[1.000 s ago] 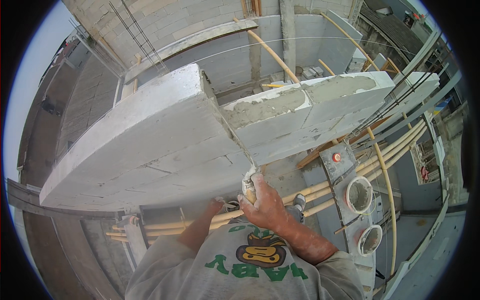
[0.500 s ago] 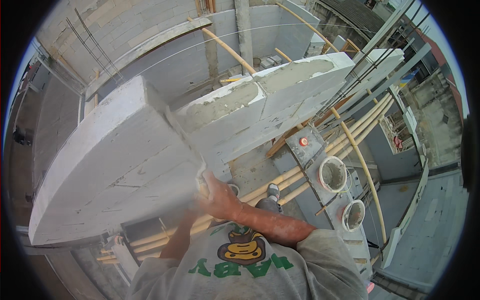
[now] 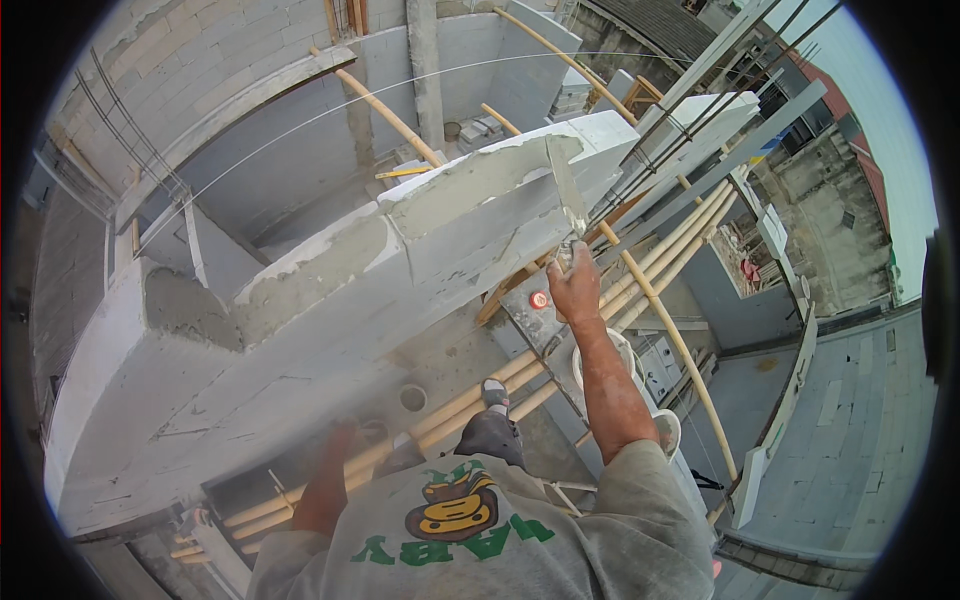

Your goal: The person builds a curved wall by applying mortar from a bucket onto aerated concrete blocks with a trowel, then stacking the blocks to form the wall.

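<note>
My right hand [image 3: 575, 285] is closed round the handle of a trowel [image 3: 565, 182]. Its long blade lies over the top edge of the pale block wall [image 3: 480, 245], near the right end of a grey mortar layer [image 3: 480, 185]. More mortar [image 3: 310, 275] covers the wall top to the left, as far as the corner. Low beside the near face of the wall is my left hand [image 3: 342, 437], hazy and smeared, so its fingers do not show clearly.
Below, bamboo poles [image 3: 520, 380] cross a plank platform; a red-topped round thing [image 3: 539, 299] lies on it. Two buckets, one a white bucket [image 3: 668, 430], are partly behind my right arm. Steel rods [image 3: 690, 125] rise past the wall's right end. A string [image 3: 400, 76] spans above.
My right hand has moved from the left corner to the right and farther out along the wall with the trowel. My left hand is lower and apart from it. The view has shifted.
</note>
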The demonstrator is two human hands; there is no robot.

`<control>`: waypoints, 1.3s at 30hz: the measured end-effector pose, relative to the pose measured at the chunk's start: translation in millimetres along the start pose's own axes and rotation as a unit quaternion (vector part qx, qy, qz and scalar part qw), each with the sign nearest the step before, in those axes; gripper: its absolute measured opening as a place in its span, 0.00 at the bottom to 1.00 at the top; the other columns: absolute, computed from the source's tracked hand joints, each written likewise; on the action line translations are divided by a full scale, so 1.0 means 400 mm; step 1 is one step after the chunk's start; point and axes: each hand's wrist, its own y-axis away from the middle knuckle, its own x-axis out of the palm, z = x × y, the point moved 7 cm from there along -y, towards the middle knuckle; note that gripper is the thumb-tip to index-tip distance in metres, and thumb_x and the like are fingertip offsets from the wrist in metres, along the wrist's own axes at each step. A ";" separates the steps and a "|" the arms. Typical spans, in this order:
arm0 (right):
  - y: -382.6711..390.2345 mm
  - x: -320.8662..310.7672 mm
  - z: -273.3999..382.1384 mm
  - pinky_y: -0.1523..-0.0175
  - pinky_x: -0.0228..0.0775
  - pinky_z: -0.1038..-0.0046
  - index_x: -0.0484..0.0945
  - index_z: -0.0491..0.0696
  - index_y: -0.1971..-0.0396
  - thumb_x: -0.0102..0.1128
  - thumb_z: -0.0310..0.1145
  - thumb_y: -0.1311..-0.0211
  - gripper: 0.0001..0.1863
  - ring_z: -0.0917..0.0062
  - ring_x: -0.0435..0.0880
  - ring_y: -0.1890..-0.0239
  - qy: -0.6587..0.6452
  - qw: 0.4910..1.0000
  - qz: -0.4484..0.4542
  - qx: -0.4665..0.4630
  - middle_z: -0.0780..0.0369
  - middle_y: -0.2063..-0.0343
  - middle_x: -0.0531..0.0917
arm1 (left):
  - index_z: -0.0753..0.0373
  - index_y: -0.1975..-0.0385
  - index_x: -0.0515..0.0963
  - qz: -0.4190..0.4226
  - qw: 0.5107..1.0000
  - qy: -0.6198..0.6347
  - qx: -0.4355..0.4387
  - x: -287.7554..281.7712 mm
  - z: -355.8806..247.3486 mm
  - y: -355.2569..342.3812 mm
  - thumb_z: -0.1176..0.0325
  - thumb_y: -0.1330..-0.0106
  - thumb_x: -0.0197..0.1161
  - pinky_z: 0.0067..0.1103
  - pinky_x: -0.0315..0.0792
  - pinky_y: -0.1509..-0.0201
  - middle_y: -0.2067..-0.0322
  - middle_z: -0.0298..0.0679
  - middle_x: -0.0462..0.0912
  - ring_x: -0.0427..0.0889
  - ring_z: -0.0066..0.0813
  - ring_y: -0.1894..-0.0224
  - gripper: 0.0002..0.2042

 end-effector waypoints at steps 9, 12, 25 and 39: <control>-0.077 0.151 -0.267 0.61 0.75 0.62 0.62 0.40 0.50 0.62 0.33 0.51 0.29 0.55 0.79 0.60 0.092 0.983 0.144 0.061 0.49 0.58 0.71 | 0.61 0.62 0.80 0.063 0.972 -0.164 -0.157 0.250 -0.103 0.056 0.62 0.44 0.61 0.25 0.75 0.67 0.69 0.40 0.83 0.82 0.27 0.68 0.13; 0.141 0.095 -0.370 0.60 0.75 0.60 0.63 0.40 0.52 0.63 0.33 0.52 0.28 0.54 0.79 0.60 0.107 0.963 0.236 0.080 0.50 0.58 0.71 | 0.62 0.60 0.80 0.193 0.953 -0.231 0.019 0.462 -0.344 0.005 0.61 0.42 0.59 0.26 0.75 0.62 0.66 0.43 0.83 0.82 0.32 0.64 0.15; -0.095 -0.221 -0.229 0.62 0.67 0.77 0.74 0.42 0.57 0.55 0.38 0.40 0.16 0.79 0.75 0.70 -0.198 0.931 0.182 0.246 0.62 0.74 0.76 | 0.64 0.51 0.77 0.181 0.968 -0.148 -0.090 0.373 -0.675 -0.113 0.59 0.44 0.61 0.30 0.70 0.47 0.55 0.50 0.81 0.79 0.43 0.51 0.22; -0.068 -0.095 -0.044 0.90 0.62 0.78 0.74 0.44 0.73 0.55 0.49 0.39 0.20 0.79 0.69 0.93 -0.409 0.706 0.346 0.462 0.64 0.90 0.72 | 0.57 0.79 0.81 0.148 0.864 -0.477 0.059 0.142 -0.059 0.190 0.69 0.48 0.59 0.30 0.76 0.69 0.74 0.40 0.82 0.83 0.37 0.70 0.04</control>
